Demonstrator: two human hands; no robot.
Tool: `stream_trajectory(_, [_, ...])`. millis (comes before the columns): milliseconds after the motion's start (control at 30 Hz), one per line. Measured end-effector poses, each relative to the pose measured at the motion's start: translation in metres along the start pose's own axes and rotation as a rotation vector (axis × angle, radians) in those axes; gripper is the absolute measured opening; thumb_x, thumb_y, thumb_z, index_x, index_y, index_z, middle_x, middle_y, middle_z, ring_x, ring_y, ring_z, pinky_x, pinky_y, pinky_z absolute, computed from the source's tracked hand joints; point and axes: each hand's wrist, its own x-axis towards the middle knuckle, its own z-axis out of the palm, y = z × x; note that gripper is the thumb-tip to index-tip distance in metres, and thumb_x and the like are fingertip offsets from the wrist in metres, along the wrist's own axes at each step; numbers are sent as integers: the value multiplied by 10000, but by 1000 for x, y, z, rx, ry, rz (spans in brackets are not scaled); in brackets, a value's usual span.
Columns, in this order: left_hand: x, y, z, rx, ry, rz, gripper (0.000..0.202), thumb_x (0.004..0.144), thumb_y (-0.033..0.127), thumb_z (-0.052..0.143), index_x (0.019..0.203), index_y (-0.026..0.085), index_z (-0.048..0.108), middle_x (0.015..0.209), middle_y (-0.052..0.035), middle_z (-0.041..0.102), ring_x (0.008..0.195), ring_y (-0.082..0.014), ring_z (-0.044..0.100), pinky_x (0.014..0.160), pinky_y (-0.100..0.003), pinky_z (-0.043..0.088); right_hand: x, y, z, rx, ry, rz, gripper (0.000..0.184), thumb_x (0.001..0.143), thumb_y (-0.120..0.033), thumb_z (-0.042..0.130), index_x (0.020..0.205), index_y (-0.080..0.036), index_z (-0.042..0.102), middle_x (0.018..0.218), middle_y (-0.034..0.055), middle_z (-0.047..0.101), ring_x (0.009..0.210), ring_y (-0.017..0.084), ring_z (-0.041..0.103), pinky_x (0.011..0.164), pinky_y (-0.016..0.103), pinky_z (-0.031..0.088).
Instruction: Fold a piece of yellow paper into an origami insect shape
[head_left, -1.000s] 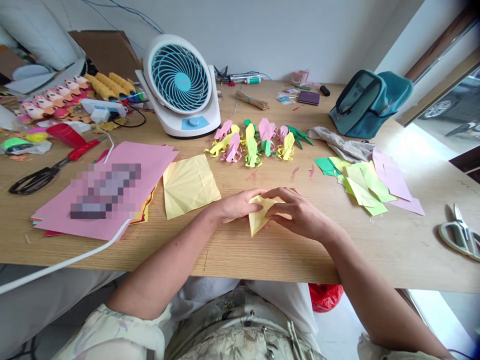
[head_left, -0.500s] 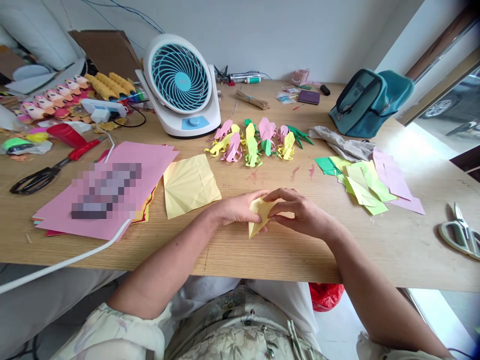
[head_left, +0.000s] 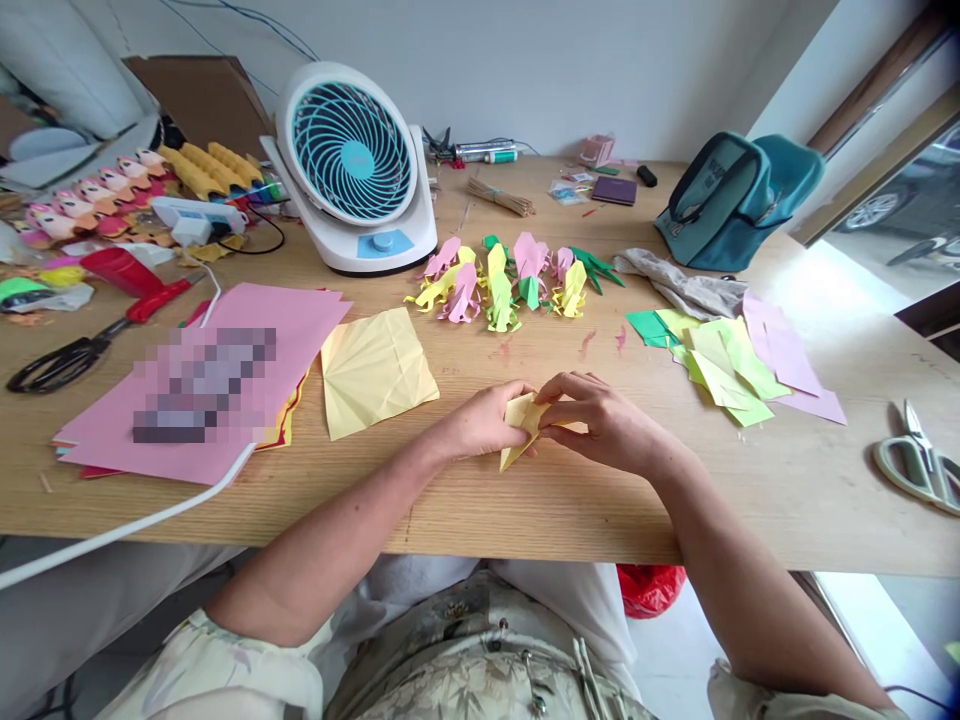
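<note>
A small folded piece of yellow paper (head_left: 517, 447) is held between my hands near the front of the wooden table (head_left: 465, 510), one pointed corner downward. My left hand (head_left: 491, 422) grips it from the left, thumb across its face. From the right, the fingertips of my right hand (head_left: 592, 415) pinch its edge. To the left of my hands lies a creased square of pale yellow paper (head_left: 379, 375). Behind them stands a cluster of folded paper figures (head_left: 499, 285) in pink, yellow and green.
A white fan (head_left: 356, 170) stands behind a pink paper stack (head_left: 292, 330). Black-handled scissors (head_left: 60, 360) lie far left, more scissors (head_left: 919, 465) far right. Loose green and pink sheets (head_left: 731, 370), a grey cloth (head_left: 686, 285) and a teal bag (head_left: 739, 205) are on the right.
The view has shifted slightly, so most things sit a little further left. Both hands keep hold of the yellow paper, its upper part now tilted a little more.
</note>
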Motion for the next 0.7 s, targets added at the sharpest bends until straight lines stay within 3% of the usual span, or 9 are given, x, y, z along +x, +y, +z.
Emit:
stream_trajectory(233, [-4, 5, 2, -197, -189, -51, 465, 773, 298, 700, 1171, 182, 489, 823, -17, 672, 716, -187, 687, 588, -259, 514, 0, -1, -2, -62, -42, 101, 80, 888, -272, 665, 827, -222, 681, 911, 47, 640, 793, 164, 602, 758, 311, 449])
stream_trajectory(367, [-2, 2, 4, -10, -75, 1, 617, 625, 212, 826, 1175, 189, 548, 864, -7, 683, 765, -175, 662, 630, -244, 514, 1, -3, -2, -47, -32, 109, 67, 871, -264, 684, 820, -221, 675, 908, 50, 635, 793, 171, 600, 764, 320, 462])
stream_trajectory(433, [-1, 1, 6, -9, -10, -13, 594, 629, 155, 800, 1173, 188, 564, 860, -7, 689, 750, -175, 668, 626, -246, 518, 1, -4, -3, -21, -2, 111, 54, 869, -265, 684, 908, -229, 683, 954, 64, 638, 849, 195, 613, 783, 336, 481])
stream_trajectory(600, [0, 7, 6, -336, 165, -34, 516, 700, 176, 779, 1159, 166, 544, 921, -38, 701, 664, -153, 681, 597, -266, 558, 1, -4, -12, 100, 225, 172, 434, 871, -359, 687, 1278, -261, 574, 1238, 118, 572, 1142, 274, 574, 949, 420, 498])
stream_trajectory(700, [-1, 12, 3, -453, 236, -41, 509, 721, 212, 786, 1163, 157, 541, 883, -46, 707, 629, -152, 680, 565, -271, 570, 0, 0, -10, 207, 320, 279, 487, 885, -368, 671, 1340, -287, 518, 1255, 102, 559, 1109, 251, 595, 900, 404, 533])
